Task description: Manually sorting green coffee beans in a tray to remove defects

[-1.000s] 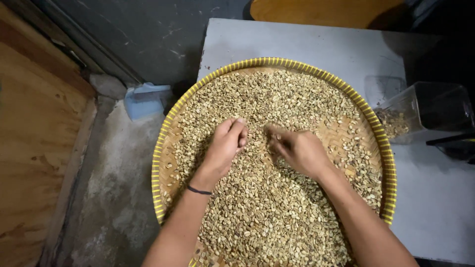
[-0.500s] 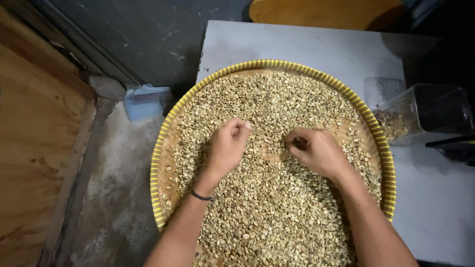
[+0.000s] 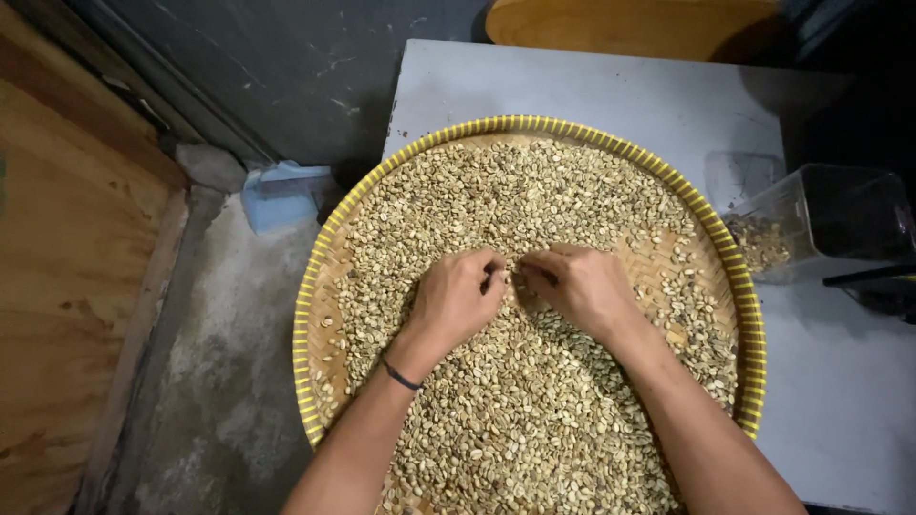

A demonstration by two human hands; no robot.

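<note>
Both-handed: left hand (image 3: 456, 298) and right hand (image 3: 580, 286) pinch narrowly among green coffee beans (image 3: 515, 420); woven tray (image 3: 303, 324) overhangs bench (image 3: 840, 401) edge, could tip.

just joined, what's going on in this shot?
A person has both bare hands down in a heap of pale green coffee beans spread over a round woven tray with a yellow rim. The left hand and right hand sit close together near the tray's middle, fingers curled into the beans; whether either holds any is hidden. The tray rests on a grey table. A clear plastic container with a few beans inside lies tipped at the right.
</note>
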